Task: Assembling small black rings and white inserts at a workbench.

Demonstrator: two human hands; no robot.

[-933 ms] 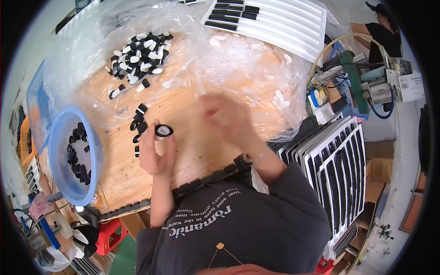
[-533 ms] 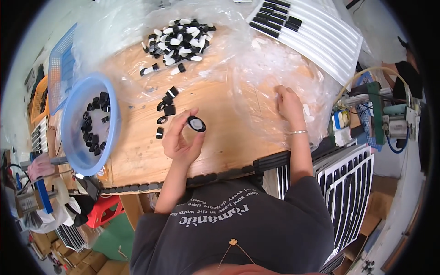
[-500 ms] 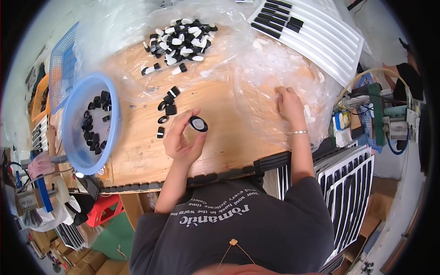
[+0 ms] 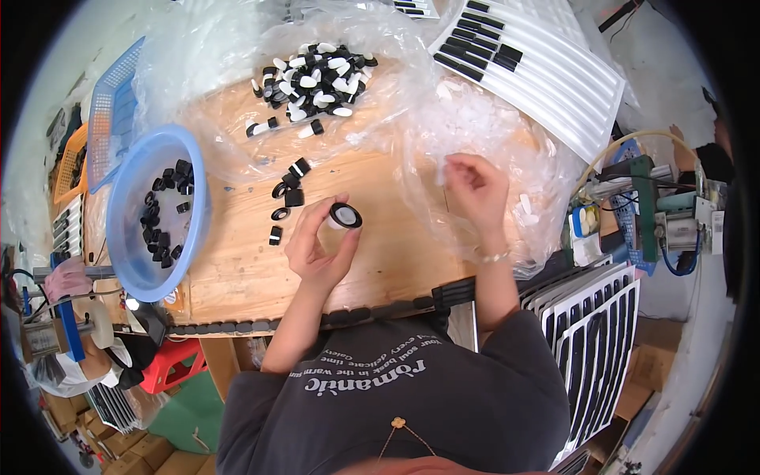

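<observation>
Black round piece, pale at its centre, was held by the left hand over the near middle part of the wooden surface; it was clamped at its edge between thumb and fingers, pale face turned up; the right hand was held well apart, to the right, by clear plastic sheeting, fingers curled; whether anything was pinched in them could not be told; a few loose black pieces were strung out on the surface just left of the left hand; a blue basin was placed farther left, with small black parts scattered inside; a heap of black-and-white pieces was piled on plastic at the far side; a white ridged tray was set far right, partly filled with black strips at its left end; white slips were seen right of the right hand; filled trays were stacked near right.
</observation>
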